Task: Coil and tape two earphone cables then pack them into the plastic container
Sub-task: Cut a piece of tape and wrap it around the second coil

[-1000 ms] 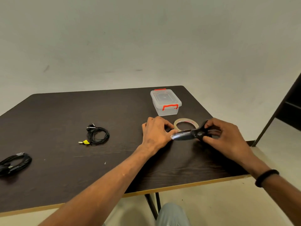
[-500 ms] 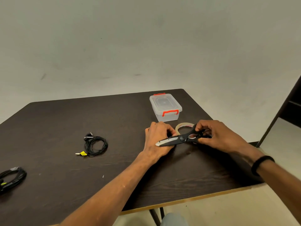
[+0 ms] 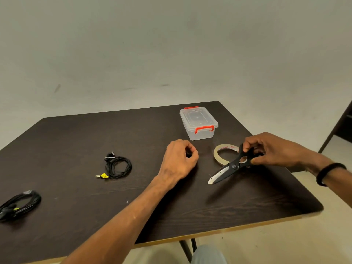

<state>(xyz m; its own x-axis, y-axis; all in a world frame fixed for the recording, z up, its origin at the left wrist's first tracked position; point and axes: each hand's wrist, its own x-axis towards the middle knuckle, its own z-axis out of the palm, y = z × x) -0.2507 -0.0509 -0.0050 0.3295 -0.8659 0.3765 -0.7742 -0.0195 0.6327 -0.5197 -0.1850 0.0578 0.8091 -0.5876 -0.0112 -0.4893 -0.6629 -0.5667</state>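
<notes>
Two black earphone cables lie coiled on the dark table (image 3: 76,138): one (image 3: 118,167) with a yellow tag left of centre, the other (image 3: 20,203) at the left edge. The clear plastic container (image 3: 199,121) with red latches stands shut at the back right. My left hand (image 3: 178,159) hovers in the middle, thumb and forefinger pinched together; nothing shows between them. My right hand (image 3: 276,149) holds black scissors (image 3: 226,171) by the handles, blades shut and pointing down-left over the table. A clear tape roll (image 3: 219,151) lies flat between the hands.
The table's front edge runs near my knee (image 3: 208,254). A dark piece of furniture (image 3: 342,122) stands at the far right, and a plain wall rises behind the table.
The hands have parted: my left hand drew back left from the tape roll with fingers pinched, and my right hand swung the scissors off the roll, tips now pointing down-left.
</notes>
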